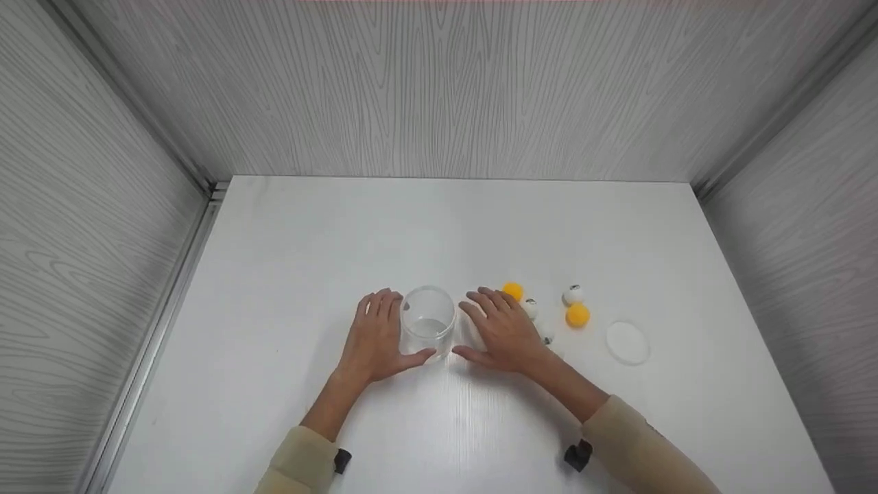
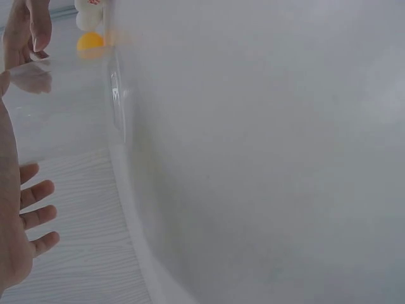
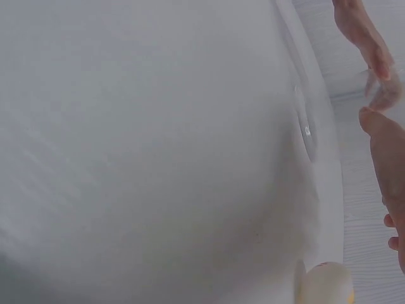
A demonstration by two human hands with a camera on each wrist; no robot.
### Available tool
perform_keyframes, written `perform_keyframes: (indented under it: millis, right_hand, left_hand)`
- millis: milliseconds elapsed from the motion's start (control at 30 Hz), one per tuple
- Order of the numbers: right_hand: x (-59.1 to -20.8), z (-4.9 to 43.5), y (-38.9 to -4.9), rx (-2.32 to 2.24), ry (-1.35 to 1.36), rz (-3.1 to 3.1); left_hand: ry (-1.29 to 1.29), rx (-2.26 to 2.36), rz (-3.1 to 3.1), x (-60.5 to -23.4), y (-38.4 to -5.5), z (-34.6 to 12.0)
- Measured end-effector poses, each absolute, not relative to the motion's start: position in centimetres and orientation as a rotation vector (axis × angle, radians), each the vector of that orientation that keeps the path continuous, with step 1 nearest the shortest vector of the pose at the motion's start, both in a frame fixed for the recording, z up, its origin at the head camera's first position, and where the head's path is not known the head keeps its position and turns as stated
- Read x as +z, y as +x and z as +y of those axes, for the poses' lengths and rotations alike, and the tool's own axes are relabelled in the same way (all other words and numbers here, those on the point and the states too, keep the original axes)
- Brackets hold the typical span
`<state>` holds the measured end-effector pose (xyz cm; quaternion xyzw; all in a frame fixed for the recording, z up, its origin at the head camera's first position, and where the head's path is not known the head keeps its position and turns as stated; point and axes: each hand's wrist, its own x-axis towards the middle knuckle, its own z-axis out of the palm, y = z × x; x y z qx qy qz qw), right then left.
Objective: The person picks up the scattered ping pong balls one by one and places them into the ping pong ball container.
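Note:
A clear round jar (image 1: pixel 429 314) stands upright and open-topped on the white table, with nothing inside it. On its left side is my left hand (image 1: pixel 377 339), fingers fairly straight along the wall and thumb across the front. My right hand (image 1: pixel 504 333) is spread at the jar's right, a small gap between its fingertips and the wall. Through the left wrist view, the jar's see-through wall (image 2: pixel 63 120) lies beside the left fingers (image 2: pixel 38 195). The right wrist view has the right thumb (image 3: pixel 386 152) near the jar's base (image 3: pixel 305 130).
Just beyond the right hand lie an orange ball (image 1: pixel 512 291) and white balls (image 1: pixel 530 308), partly hidden by it. Farther right, a white ball (image 1: pixel 573 295) touches an orange ball (image 1: pixel 577 315). A translucent round lid (image 1: pixel 627 342) lies flat. Wood-grain panels (image 1: pixel 439 89) surround the table.

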<state>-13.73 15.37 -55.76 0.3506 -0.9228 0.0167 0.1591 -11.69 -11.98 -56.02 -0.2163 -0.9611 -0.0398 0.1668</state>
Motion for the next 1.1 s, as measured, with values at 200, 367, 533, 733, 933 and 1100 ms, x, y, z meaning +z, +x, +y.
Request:
perform_keyframes:
  millis: [200, 367, 533, 733, 933, 1100]
  right_hand:
    - [-55.1, 16.7, -14.1, 0.066, 1.018, -2.581]
    - [-54.1, 17.6, -14.9, 0.083, 1.032, -2.566]
    - [-52.8, 18.5, -15.7, 0.150, 1.000, -2.614]
    - [-51.9, 20.0, -16.7, 0.231, 0.933, -2.676]
    - [-51.7, 21.4, -17.8, 0.210, 0.912, -2.715]
    - [-52.0, 22.2, -18.7, 0.202, 0.899, -2.772]
  left_hand:
    - [-0.617, -0.132, -2.735, -56.1, -11.8, -12.0]
    - [-0.606, -0.167, -2.747, -56.1, -11.9, -11.9]
    - [-0.605, -0.170, -2.755, -56.0, -11.8, -11.9]
    - [-0.601, -0.199, -2.765, -55.9, -11.8, -11.8]
    - [-0.600, -0.206, -2.774, -55.9, -11.8, -11.8]
    - [-0.593, -0.220, -2.787, -55.9, -11.8, -11.8]
